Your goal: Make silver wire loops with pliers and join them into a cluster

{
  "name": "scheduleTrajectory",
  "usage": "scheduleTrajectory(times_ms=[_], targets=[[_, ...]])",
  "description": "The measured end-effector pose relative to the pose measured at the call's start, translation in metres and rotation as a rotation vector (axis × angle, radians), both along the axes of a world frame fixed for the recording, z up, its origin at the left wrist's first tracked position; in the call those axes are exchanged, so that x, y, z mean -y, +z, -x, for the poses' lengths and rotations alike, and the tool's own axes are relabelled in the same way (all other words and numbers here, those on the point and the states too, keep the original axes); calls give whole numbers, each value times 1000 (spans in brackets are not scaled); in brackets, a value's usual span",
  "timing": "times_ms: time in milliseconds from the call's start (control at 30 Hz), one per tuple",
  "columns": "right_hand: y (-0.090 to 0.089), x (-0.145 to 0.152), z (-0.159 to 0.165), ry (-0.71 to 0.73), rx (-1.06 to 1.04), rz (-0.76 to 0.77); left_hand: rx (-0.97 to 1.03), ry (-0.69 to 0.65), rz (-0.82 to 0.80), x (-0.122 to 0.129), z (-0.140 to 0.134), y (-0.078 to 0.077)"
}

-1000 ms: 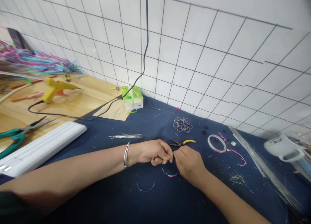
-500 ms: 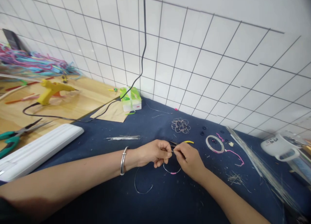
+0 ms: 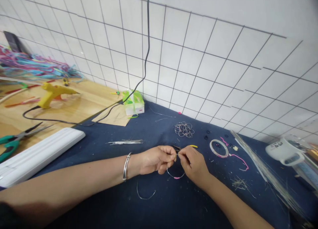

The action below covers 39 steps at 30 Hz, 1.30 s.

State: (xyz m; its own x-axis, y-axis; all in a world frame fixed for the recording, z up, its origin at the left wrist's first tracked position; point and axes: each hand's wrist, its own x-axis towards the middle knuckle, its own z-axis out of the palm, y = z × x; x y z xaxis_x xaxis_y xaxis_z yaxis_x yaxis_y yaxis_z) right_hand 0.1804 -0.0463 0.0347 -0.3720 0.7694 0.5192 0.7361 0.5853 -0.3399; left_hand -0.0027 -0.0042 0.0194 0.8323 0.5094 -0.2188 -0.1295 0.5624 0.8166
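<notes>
A thin wire loop with pink beads (image 3: 176, 178) at its bottom hangs between my two hands. My left hand (image 3: 159, 158), with a silver bangle at the wrist, pinches one end of the wire. Close beside it, my right hand (image 3: 193, 162) pinches the other end, fingers bent. The fingertips nearly meet, and the exact join of the wire is too small to make out. Behind them lie pliers with a yellow handle (image 3: 193, 146), partly hidden by my right hand. A loose curved wire (image 3: 146, 198) rests on the dark blue cloth below my left wrist.
Beyond my hands sits a pile of wire rings (image 3: 184, 129). Right are a roll of tape (image 3: 218, 148), wire scraps (image 3: 239, 183), long wires (image 3: 260, 166) and a white mug (image 3: 283, 151). Left are straight wires (image 3: 126, 142), a white bar (image 3: 44, 156), green-handled pliers (image 3: 12, 144) and a yellow glue gun (image 3: 53, 93).
Both hands keep their pinch on the wire with almost no movement. The view has shifted very slightly, and the beaded loop still hangs in the same place.
</notes>
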Motion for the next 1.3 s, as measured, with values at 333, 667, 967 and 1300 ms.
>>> scheduleTrajectory(times_ms=[333,667,967,1300], targets=[[2,1,1,-56,-112,146,37,0,-12,0,0,0],[13,3,7,-180,-281,427,-115,130,-287,4,-3,3],[19,4,9,-238,-362,633,-364,232,-720,11,-3,10],[8,-1,7,-242,-466,728,-391,288,-1118,10,-5,9]])
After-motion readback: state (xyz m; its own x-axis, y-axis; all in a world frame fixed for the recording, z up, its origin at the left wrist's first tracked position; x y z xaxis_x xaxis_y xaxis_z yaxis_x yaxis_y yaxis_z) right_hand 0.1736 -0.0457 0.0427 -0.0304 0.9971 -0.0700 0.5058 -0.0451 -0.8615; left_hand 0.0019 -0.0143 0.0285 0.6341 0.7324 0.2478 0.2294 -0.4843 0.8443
